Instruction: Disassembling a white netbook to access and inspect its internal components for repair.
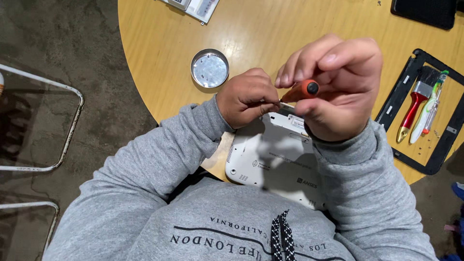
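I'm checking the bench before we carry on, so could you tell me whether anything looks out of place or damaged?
Nothing looks broken or spilled. One oddity: tiny screws lie loose on the table inside the black frame, beside the red-handled brush, rather than in the round metal tin.

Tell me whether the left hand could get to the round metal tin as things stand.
Probably yes. The round metal tin sits open on the wooden table just beyond the left hand, with bare tabletop between them. But that hand is pinching the shaft of the orange screwdriver, so it would have to let go first.
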